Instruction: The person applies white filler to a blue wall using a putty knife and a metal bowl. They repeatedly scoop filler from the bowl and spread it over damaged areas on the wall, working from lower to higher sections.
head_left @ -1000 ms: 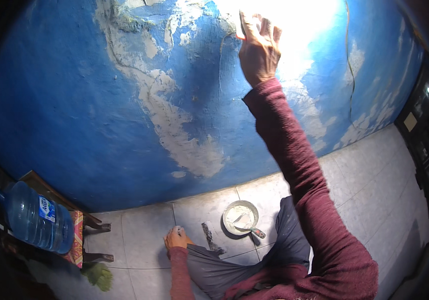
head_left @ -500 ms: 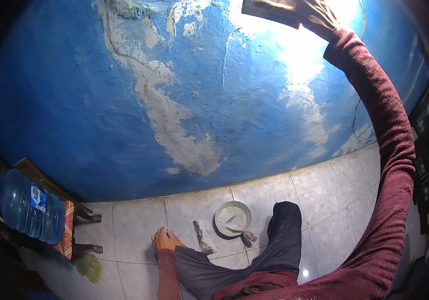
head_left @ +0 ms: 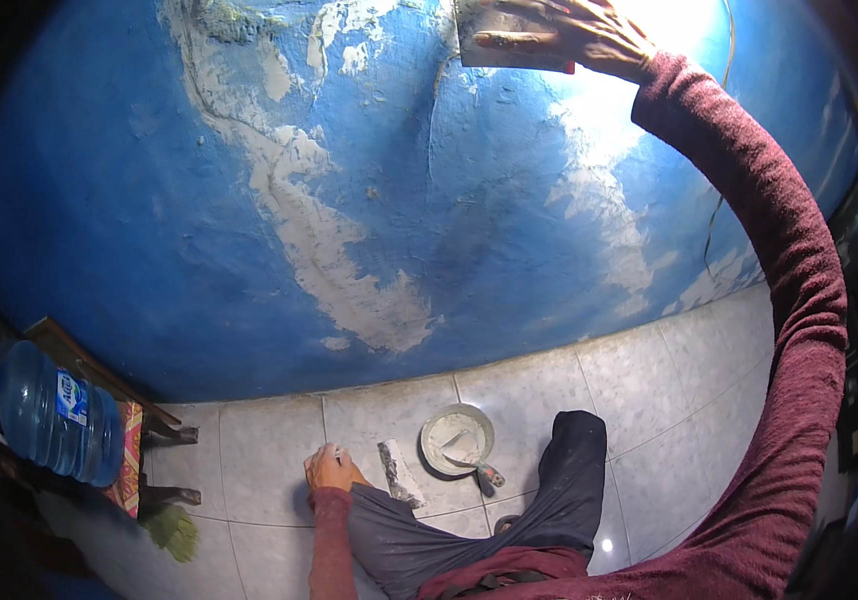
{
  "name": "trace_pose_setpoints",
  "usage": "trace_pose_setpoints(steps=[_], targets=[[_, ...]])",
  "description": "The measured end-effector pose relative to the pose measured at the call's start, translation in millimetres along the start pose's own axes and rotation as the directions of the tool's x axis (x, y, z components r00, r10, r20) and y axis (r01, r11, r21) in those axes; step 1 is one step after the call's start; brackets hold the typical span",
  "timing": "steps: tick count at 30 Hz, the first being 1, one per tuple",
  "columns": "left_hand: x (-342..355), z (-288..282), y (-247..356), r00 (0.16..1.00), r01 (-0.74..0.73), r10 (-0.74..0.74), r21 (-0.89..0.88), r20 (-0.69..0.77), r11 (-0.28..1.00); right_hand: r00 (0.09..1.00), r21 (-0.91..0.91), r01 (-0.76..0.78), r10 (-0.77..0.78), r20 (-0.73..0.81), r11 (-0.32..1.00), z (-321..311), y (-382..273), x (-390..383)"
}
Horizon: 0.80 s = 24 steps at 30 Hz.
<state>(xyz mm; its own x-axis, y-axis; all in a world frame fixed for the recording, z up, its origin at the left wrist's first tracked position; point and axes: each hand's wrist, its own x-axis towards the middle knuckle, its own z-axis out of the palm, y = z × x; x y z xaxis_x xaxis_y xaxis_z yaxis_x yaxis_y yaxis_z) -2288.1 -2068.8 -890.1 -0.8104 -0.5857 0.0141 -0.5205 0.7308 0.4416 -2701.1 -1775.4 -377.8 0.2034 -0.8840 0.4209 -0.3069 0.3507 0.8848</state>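
Note:
High on the blue wall (head_left: 349,230), my right hand (head_left: 599,38) presses a broad flat putty spreader (head_left: 529,50) to the surface, its fingers laid across the blade. Bright light washes out the wall beside it. Pale filler patches (head_left: 324,260) run down the peeling paint. My left hand (head_left: 334,467) rests over my left knee, with whitish smears on its fingers and no tool visible in it. Between my knees and the wall stands a round bowl (head_left: 427,455) of white paste. A putty knife (head_left: 489,477) leans in the bowl, its handle over the rim.
On the tiled floor (head_left: 269,450), a crumpled clear-and-dark packet (head_left: 399,475) lies left of the bowl. A large blue water bottle (head_left: 49,415) lies on a low wooden stand (head_left: 169,435) at the left. Beneath it is a greenish bristly thing (head_left: 171,532). A thin cable (head_left: 711,235) hangs down the right wall.
My right hand and the spreader have slid left and slightly down along the wall. The view has shifted a little. My left hand stays on the knee.

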Motion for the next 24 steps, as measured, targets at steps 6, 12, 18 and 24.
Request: trace_pose_setpoints(steps=[6, 12, 18, 24], targets=[[6, -4, 8, 1.0, 0.01, -0.011, 0.052, 0.005, 0.999, 1.0, -0.036, -0.011, 0.011, 0.008, 0.999, 4, 15, -8], [4, 1, 14, 1.0, 0.003, -0.003, 0.01, 0.015, 1.0, 0.996, -0.12, -0.027, 0.036, 0.076, 0.992, 12, 20, -26], [-5, -9, -11, 0.999, 0.038, -0.038, 0.008, -0.004, 0.999, 0.984, -0.214, -0.114, 0.14, 0.111, 0.97, 11, 2, -86], [-3, -10, -12, 0.998, 0.06, -0.059, -0.006, 0.031, 0.998, 0.845, 0.157, -0.525, 0.535, -0.024, 0.837, -37, -81, -40]])
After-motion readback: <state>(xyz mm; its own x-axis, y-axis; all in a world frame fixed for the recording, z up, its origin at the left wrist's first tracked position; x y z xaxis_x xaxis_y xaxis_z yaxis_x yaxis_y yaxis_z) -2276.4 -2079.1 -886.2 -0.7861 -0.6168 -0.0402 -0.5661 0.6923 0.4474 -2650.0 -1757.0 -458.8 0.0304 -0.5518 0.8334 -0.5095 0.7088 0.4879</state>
